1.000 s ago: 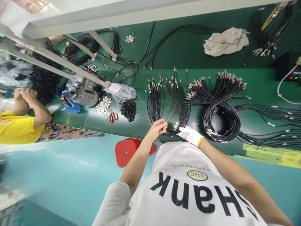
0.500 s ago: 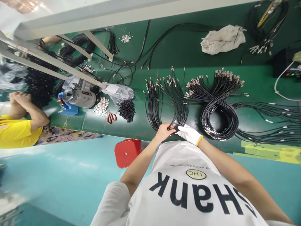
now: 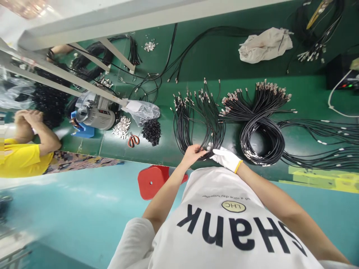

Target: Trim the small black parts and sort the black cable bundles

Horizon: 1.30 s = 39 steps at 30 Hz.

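A bundle of black cables (image 3: pixel 181 129) with metal connector ends lies curved in a U on the green table in front of me. At the bottom of that curve my bare left hand (image 3: pixel 193 155) is closed round some of the cables. My right hand (image 3: pixel 224 157), in a white glove with a yellow cuff, closes on the same bundle just to the right. The two hands are close together, and their fingertips partly hide the cables between them. To the right sits a coiled cable bundle (image 3: pixel 280 144), its connector ends fanned out toward the back.
Left of the cables are a pile of black sleeves (image 3: pixel 151 131), red-handled cutters (image 3: pixel 133 141), a pile of white pieces (image 3: pixel 121 127) and a grey machine (image 3: pixel 98 116). A white cloth bag (image 3: pixel 265 45) lies at the back. A red stool (image 3: pixel 151 183) stands below. A person in yellow (image 3: pixel 28 155) sits far left.
My left hand has shifted slightly left and up along the cables, and my right hand's fingers have moved a little. The cable bundles stay in place.
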{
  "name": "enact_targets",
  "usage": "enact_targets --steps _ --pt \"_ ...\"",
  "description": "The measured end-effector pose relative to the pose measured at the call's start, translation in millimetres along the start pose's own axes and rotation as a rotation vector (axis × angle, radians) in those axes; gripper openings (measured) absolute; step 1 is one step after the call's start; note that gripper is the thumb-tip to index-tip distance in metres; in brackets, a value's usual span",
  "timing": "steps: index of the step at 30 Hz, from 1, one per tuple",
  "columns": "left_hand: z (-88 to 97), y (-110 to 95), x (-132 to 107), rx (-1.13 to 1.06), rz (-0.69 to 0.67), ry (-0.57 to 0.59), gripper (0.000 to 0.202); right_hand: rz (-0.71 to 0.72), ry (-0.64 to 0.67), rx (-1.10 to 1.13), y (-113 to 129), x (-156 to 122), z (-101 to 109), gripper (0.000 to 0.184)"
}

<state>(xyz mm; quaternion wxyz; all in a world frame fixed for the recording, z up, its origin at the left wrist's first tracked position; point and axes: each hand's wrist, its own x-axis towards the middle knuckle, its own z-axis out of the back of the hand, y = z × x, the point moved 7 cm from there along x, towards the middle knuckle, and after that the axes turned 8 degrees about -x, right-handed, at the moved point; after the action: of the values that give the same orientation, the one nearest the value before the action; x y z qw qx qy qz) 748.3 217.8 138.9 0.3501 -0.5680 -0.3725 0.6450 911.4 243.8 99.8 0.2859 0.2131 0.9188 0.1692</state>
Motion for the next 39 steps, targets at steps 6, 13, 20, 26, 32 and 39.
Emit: enact_targets --steps 6,13,20,26,32,39 --pt "-12.1 -8.7 -3.2 0.244 -0.058 -0.04 0.029 -0.026 0.03 -0.001 3.0 -2.8 -4.4 0.043" --pt "-17.8 -3.3 4.5 0.228 -0.014 -0.003 0.027 -0.023 0.068 0.0 7.6 -3.9 -11.8 0.045" --pt "-12.3 -0.4 3.5 0.167 0.022 -0.015 0.034 -0.007 0.072 0.001 7.6 -3.0 -11.7 0.046" --pt "-12.0 -6.2 0.8 0.166 0.015 -0.038 0.033 -0.005 0.074 -0.002 10.8 -4.6 -15.3 0.044" --pt "-5.4 -16.6 -2.0 0.134 0.022 -0.013 0.033 0.006 0.066 -0.008 12.5 -5.5 -16.9 0.045" --pt "-3.7 -14.6 -3.2 0.181 -0.02 -0.076 0.027 0.006 0.067 -0.001 13.0 -6.5 -17.9 0.048"
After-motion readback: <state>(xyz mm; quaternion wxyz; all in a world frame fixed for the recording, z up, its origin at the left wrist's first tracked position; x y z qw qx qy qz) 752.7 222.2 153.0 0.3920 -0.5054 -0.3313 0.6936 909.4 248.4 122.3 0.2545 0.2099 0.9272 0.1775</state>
